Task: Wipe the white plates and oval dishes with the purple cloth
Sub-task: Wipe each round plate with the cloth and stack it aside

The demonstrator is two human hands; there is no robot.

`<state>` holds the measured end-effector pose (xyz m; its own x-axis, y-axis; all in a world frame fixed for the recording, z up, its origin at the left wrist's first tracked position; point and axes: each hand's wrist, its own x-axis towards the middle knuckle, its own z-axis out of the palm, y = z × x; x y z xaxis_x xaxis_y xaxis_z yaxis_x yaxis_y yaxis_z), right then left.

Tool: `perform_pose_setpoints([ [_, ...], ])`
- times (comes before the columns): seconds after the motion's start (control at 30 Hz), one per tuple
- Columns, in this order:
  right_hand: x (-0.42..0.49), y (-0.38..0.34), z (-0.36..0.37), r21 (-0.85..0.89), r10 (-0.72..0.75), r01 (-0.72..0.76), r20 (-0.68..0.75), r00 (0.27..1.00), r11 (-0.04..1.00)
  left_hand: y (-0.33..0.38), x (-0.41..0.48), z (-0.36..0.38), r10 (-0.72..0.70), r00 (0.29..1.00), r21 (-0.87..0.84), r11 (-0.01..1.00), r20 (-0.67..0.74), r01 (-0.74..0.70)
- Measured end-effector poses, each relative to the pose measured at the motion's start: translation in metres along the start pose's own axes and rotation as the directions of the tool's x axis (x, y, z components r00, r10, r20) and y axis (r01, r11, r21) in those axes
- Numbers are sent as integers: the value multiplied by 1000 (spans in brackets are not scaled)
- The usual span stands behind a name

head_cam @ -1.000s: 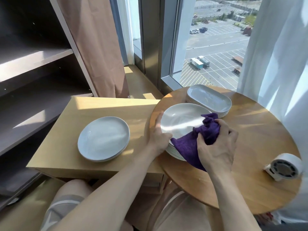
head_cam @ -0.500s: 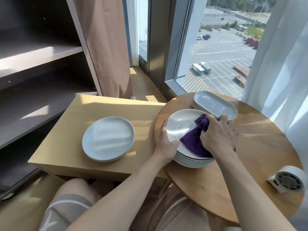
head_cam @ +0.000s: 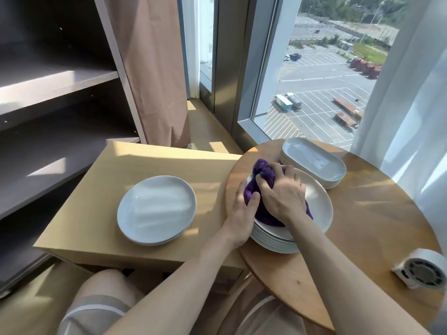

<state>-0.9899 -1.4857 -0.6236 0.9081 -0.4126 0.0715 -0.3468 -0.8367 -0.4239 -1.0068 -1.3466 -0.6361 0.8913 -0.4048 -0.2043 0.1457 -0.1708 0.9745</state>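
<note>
Purple cloth [head_cam: 261,169] bunched in right hand [head_cam: 281,195] grip; left hand [head_cam: 240,215] grips plate stack [head_cam: 319,209] rim. Sweep full circle, hold stack pinned.

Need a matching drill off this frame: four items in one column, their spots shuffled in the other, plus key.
1. purple cloth
2. oval dishes
3. short plate stack
4. white round device

A. on the rectangular table
B. far side of the round table, by the window
C. near the right edge of the round table
D. bunched under the right hand on the top plate

Pairs: 1-D, 2-B, 3-A, 4-C
</note>
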Motion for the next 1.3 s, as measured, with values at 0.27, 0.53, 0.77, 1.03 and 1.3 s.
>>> perform_pose_setpoints([
  [0.27, -33, 2, -18, 163, -160, 130, 187, 969, 978, 2, -3, 2, 4, 999, -41, 999, -32, -6],
  [0.53, -49, 14, -41, -149, -114, 160, 277, 954, 976, 7, 3, -1, -9, 999, 33, 999, -52, 11],
  [0.77, -38, 42, -54, -431, 42, -14, 57, 997, 902, 5, 8, -4, 19, 999, 323, 946, -28, -9],
  [1.03, -10, 50, -47, -431, -62, 69, 30, 998, 900, 5, 17, -11, -31, 998, 362, 932, 60, 7],
  [1.3, 5, 42, -40, -446, -84, 101, 59, 995, 890, 9, 32, -26, -110, 969, 314, 949, 221, 36],
])
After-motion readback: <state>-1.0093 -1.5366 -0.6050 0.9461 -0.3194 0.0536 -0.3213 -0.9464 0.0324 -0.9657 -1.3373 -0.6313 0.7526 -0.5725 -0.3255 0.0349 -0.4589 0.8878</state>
